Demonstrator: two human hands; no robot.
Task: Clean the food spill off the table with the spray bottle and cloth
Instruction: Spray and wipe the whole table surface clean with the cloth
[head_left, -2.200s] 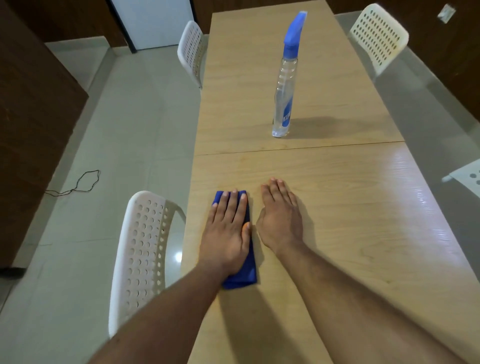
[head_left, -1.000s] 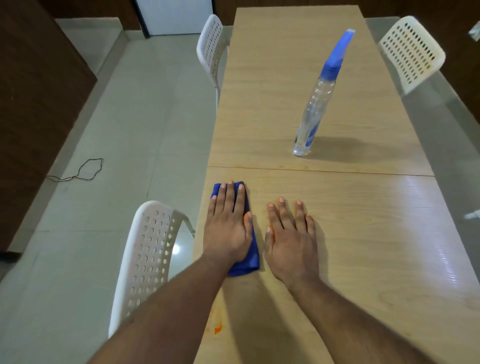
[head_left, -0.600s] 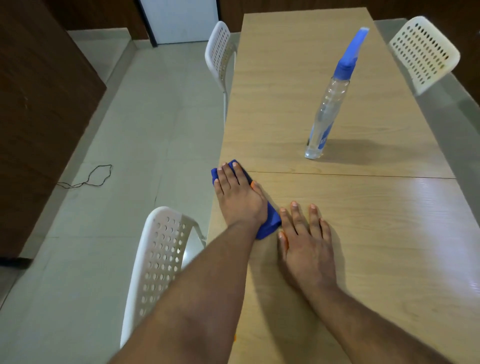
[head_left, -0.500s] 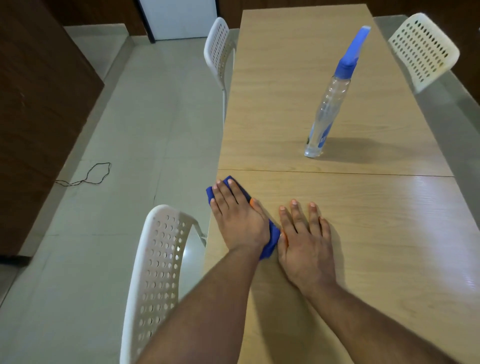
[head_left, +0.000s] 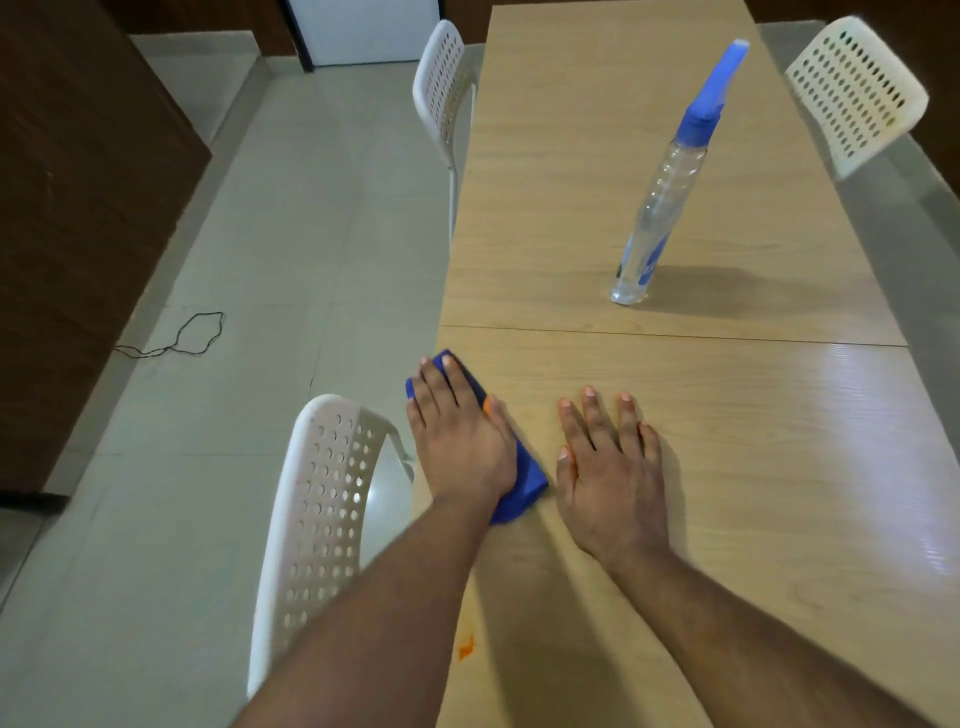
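My left hand (head_left: 460, 441) lies flat with straight fingers on a folded blue cloth (head_left: 527, 483), pressing it onto the wooden table (head_left: 753, 467) at its left edge; the cloth's far corner sticks out past the edge. My right hand (head_left: 610, 473) rests flat on the bare tabletop just right of the cloth, holding nothing. A small orange food smear (head_left: 466, 647) shows near the left table edge, close to me beside my left forearm. A clear spray bottle (head_left: 662, 208) with a blue nozzle stands upright on the far half of the table, well beyond both hands.
A white perforated chair (head_left: 317, 519) stands at the table's left edge beside my left arm. Two more white chairs stand further off, one left (head_left: 441, 88) and one right (head_left: 857, 93). A thin cord (head_left: 192, 332) lies on the tiled floor.
My left hand has slid the cloth leftward and turned it at an angle, so its corner now overhangs the table edge. My right hand stays flat beside it. The head view shifted.
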